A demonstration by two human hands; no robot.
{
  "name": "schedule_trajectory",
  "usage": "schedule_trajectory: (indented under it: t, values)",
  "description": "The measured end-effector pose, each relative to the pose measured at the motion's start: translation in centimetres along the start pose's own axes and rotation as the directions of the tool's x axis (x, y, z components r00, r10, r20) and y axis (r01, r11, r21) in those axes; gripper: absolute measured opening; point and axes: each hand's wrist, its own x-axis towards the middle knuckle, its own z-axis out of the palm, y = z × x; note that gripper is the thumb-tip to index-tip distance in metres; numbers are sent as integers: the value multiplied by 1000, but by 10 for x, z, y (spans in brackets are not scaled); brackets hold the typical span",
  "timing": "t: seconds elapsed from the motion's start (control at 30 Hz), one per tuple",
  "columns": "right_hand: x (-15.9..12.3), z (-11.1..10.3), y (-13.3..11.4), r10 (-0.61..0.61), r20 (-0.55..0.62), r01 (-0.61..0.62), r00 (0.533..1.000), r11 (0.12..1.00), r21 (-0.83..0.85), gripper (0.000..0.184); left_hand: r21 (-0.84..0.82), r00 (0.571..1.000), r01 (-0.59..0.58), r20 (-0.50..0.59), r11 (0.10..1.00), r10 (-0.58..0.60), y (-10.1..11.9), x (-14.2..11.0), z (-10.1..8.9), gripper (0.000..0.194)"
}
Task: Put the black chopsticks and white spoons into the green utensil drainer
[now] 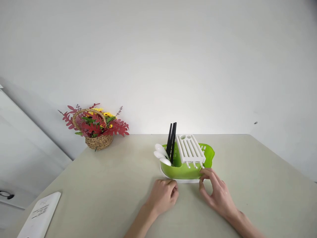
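Observation:
A green cutlery holder (190, 172) sits on a white drip tray (185, 181) in front of me. Black chopsticks (172, 142) stand upright in its left part, beside several white spoons (162, 153) leaning out to the left. A white slotted rack (190, 148) with hooks along its lower edge is mounted over the middle. My left hand (163, 195) is curled into a fist on the table, just before the tray's front left. With thumb and index finger curved, my right hand (218, 193) grips the holder at its front right corner, by the tray's rim.
A wicker basket (99, 142) of red leaves and yellow flowers stands at the back left against the wall. On the table's near left edge lies a white flat object (41, 213) with dark lines. A white cabinet (22, 148) stands left of the table.

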Motion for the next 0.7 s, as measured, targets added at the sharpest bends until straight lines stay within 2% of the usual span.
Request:
schedule_trajectory:
  t: [0.2,0.37,0.53,0.63,0.7]
  values:
    - [-2,4,2,7,-52,-9,999,999,-36,22,8,999,-42,-13,999,42,-1,-1,0,17]
    - [-2,4,4,8,-48,-9,999,1000,-14,21,20,996,-83,-38,996,84,-3,-3,1,17]
    - [-1,2,3,3,-57,-4,998,1000,-3,22,84,978,-184,-83,979,191,-1,-7,7,15]
    - [0,1,3,7,-57,-7,998,1000,3,22,102,949,-277,-129,955,289,10,-10,10,15]
    - [0,1,3,9,-57,-8,998,1000,9,21,52,921,-343,-181,938,346,26,-11,3,16]
